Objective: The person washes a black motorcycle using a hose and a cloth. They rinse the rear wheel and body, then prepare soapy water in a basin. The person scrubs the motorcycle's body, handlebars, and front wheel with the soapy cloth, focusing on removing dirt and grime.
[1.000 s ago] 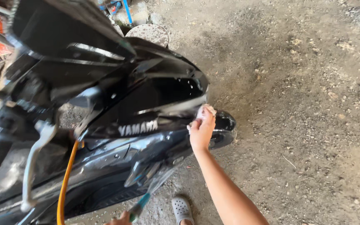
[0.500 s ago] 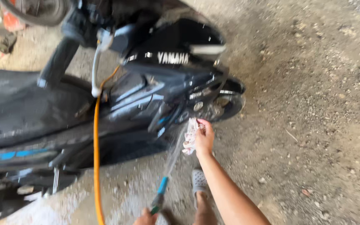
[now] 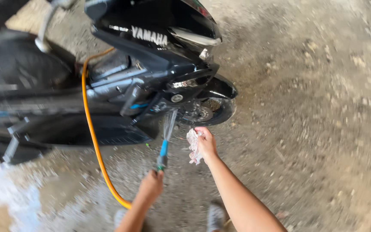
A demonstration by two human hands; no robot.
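Left hand [image 3: 151,185] grips the hose nozzle [image 3: 163,155], spray hitting the black scooter [image 3: 151,64] just behind the front wheel [image 3: 209,111]. Right hand [image 3: 205,144] clutches a wet rag [image 3: 193,145] just off that wheel. Upper panels gleam wet; the lower parts look unfinished. Orange hose [image 3: 92,137] trails over rough, gritty ground [image 3: 314,129], suds pooling at left.

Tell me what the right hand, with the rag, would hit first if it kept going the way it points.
Likely the scooter's front wheel. The right hand grips the rag and points up-frame at it, gravel floor between. Depth is unclear; it might pass beneath the front fender.
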